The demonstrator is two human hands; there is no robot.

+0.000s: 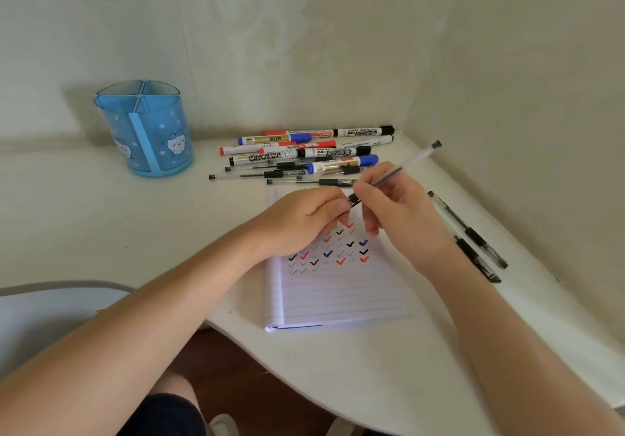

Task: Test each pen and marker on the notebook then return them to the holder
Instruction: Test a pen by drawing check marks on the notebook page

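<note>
An open lined notebook (pixel 338 293) lies on the white desk, its upper half covered with black, red and blue check marks. Above it, my right hand (pixel 399 212) grips a clear gel pen (pixel 409 161) by the barrel, its rear end pointing up and to the right. My left hand (pixel 301 222) pinches the pen's black front end, where the cap sits. A pile of whiteboard markers and gel pens (pixel 304 154) lies behind the notebook. The blue translucent holder (pixel 145 131) stands empty at the back left.
Two black gel pens (pixel 473 239) lie to the right of the notebook near the wall. The desk's curved front edge (pixel 304 364) runs below the notebook. A grey chair (pixel 50 307) is at the lower left. Walls close in behind and on the right.
</note>
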